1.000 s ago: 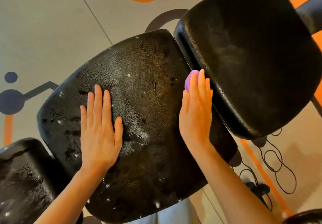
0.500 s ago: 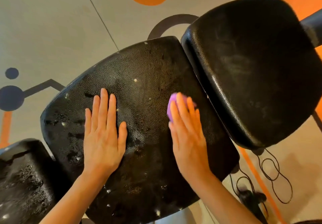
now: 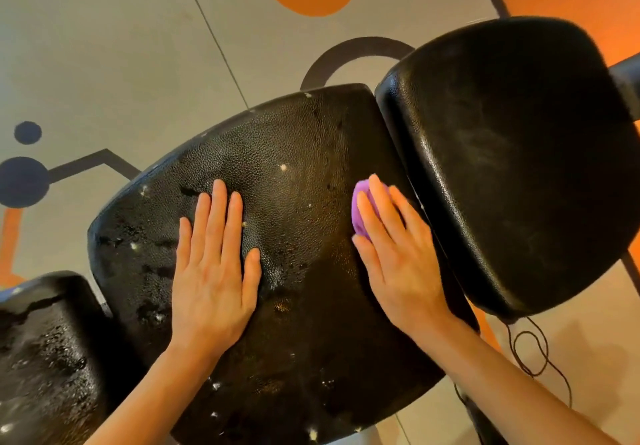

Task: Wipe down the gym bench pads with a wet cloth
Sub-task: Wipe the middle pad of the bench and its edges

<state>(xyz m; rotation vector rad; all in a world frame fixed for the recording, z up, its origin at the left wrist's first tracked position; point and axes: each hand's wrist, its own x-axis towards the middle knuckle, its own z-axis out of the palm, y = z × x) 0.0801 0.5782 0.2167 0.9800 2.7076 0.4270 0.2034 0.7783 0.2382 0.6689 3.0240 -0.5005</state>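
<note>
The left hand (image 3: 213,271) is laid flat on the middle pad (image 3: 304,154) of the bench, its fingers (image 3: 218,209) straight and close together, holding nothing. The right hand (image 3: 398,257) is pressed on a purple cloth (image 3: 358,209) at the pad's right edge, just beside the raised pad (image 3: 519,154); its fingers are straight, and only the cloth's left part is seen past them. The middle pad's surface is cracked and speckled with white flecks. A third pad (image 3: 45,358) is seen at lower left. A cable (image 3: 530,351) is coiled on the floor (image 3: 104,46).
</note>
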